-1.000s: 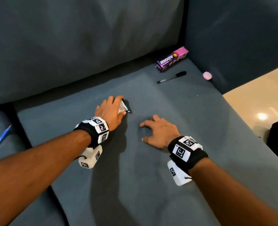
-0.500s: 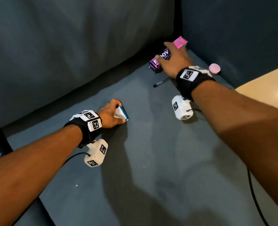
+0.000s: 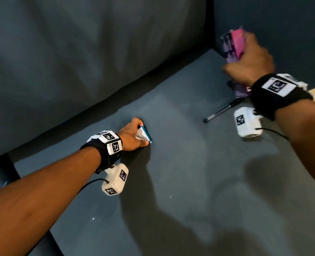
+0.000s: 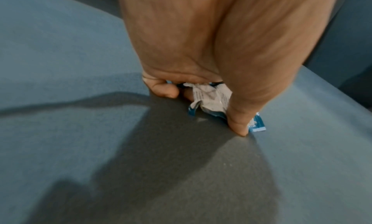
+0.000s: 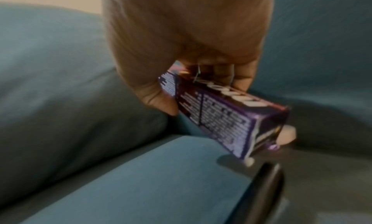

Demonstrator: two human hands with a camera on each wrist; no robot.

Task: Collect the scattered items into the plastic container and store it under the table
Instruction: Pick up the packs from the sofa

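1. Mid-seat on the sofa (image 3: pixel 180 182), the left hand (image 3: pixel 132 134) pinches a crumpled wrapper (image 3: pixel 143 134) against the cushion; lifting it straight up should keep it from slipping.
2. Toward the sofa's far right corner, the right hand (image 3: pixel 253 58) grips the box (image 3: pixel 234 45), raised above the pen (image 3: pixel 221 111).
3. Container not in view.

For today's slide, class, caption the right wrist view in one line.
Right hand grips a purple box above the sofa seat, a black pen below.
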